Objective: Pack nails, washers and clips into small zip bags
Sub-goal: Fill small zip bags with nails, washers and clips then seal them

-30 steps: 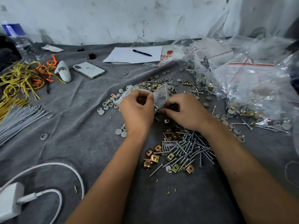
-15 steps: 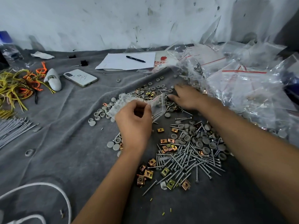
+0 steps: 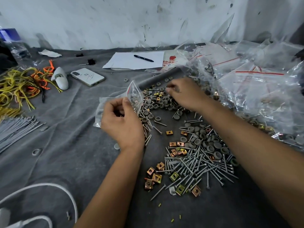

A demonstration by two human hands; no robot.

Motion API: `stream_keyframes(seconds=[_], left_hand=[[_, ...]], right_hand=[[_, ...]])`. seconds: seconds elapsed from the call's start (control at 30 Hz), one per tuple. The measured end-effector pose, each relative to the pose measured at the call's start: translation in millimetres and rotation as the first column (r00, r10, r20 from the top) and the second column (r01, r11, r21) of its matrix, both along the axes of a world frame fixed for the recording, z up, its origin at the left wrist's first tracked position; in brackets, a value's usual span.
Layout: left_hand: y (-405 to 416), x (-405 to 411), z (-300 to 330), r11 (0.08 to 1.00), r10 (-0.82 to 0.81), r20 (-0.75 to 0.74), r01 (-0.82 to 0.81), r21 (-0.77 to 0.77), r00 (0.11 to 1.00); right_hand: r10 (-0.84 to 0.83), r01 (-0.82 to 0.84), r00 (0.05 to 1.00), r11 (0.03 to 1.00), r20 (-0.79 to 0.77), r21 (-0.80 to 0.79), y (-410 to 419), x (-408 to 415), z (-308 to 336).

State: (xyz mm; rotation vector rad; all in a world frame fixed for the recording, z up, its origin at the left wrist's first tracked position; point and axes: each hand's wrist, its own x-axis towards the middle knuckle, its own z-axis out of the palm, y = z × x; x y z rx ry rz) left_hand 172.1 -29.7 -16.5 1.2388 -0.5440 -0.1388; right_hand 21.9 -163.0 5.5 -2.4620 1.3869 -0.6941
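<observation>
Small zip bag (image 3: 135,96) is held upright-ish, tilted, above the grey cloth (image 3: 65,137), w/ its red-striped mouth at top; some grey washers show through the plastic. Left hand (image 3: 121,122) pinches the bag's lower edge btwn thumb & curled fingers. Right hand (image 3: 182,94) reaches into the far washer pile (image 3: 162,102), fingertips pinching a small piece, too small to tell which. Just right of the bag: more washers mixed w/ nails. Nearer the person, a big nail heap (image 3: 195,168) w/ brass clips (image 3: 156,176) scattered at its left edge. Filled & empty zip bags (image 3: 256,89) are piled at right. Further out: phone (image 3: 87,77), paper sheet (image 3: 126,62) w/ pen (image 3: 143,58) on it, yellow-orange wire ties (image 3: 18,86) at left, white cable (image 3: 49,188) bottom left.
</observation>
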Motion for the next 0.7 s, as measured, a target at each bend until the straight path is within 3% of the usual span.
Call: stream_keyframes(seconds=[0.13, 0.27, 0.5, 0.7], left_hand=[[1.1, -1.7, -0.2, 1.0, -0.015, 0.065, 0.014, 0.024, 0.998], [0.6, -2.2, -2.8, 0.995, -0.048, 0.174, 0.031, 0.1, 0.984], [1.0, -6.8, -5.0, 0.97, -0.103, 0.334, 0.021, 0.241, 0.937], [2.3, -8.6, -4.9, 0.956, -0.177, 0.355, 0.074, 0.284, 0.918]], right_hand=[[0.107, -0.091, 0.947, 0.994, -0.304, 0.068, -17.2, 40.9, -5.8], [0.072, -0.045, 0.912, 0.996, -0.404, 0.076, -21.8, 53.3, -17.2], [0.21, -0.198, 0.909, 0.978, -0.361, 0.069, 13.8, 20.7, -13.8], [0.248, -0.232, 0.955, 0.966, -0.161, 0.113, 58.3, -17.5, -8.0]])
